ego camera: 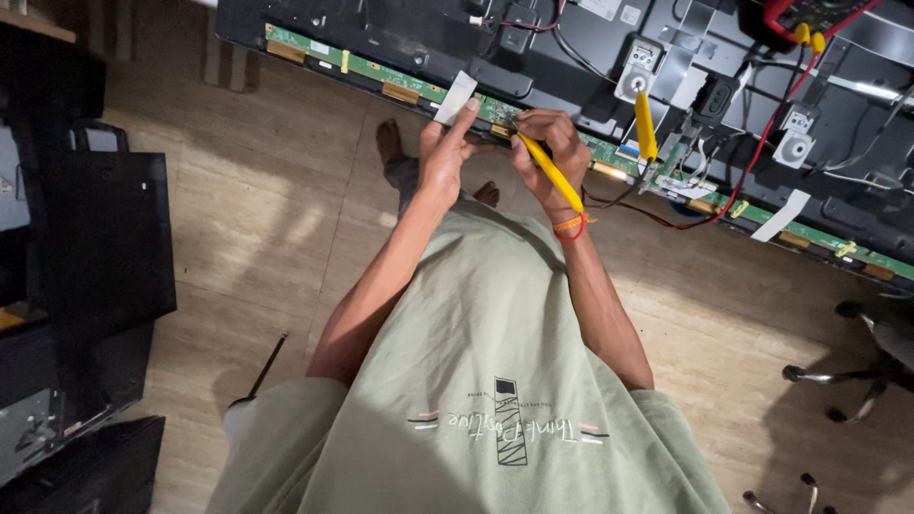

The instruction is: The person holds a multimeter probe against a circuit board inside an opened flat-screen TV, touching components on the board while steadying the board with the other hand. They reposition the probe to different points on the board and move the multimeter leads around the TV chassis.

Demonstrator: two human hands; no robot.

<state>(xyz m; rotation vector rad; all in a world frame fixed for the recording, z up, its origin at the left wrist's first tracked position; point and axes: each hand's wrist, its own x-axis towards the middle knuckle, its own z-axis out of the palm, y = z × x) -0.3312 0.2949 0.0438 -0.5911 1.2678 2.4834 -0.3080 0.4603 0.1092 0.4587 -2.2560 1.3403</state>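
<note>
My left hand [444, 152] rests against the long green circuit strip [381, 74] along the lower edge of an opened flat-screen panel [400, 29], its fingers by a white ribbon tab [455, 97]. My right hand [549, 152] grips a yellow probe [550, 171] like a pen, its tip pressed to the strip near a small connector. A red thread band circles that wrist. A second yellow probe [645, 126] lies loose on the panel to the right, with red and black leads [752, 162] running up to a meter [809, 11] at the top.
Black screens and a dark bag [105, 228] stand at the left. Chair legs [847, 381] show at the lower right. A thin black rod [267, 366] lies on the wooden floor. Bare feet [390, 143] are below the panel edge. Another white ribbon tab [781, 215] hangs at right.
</note>
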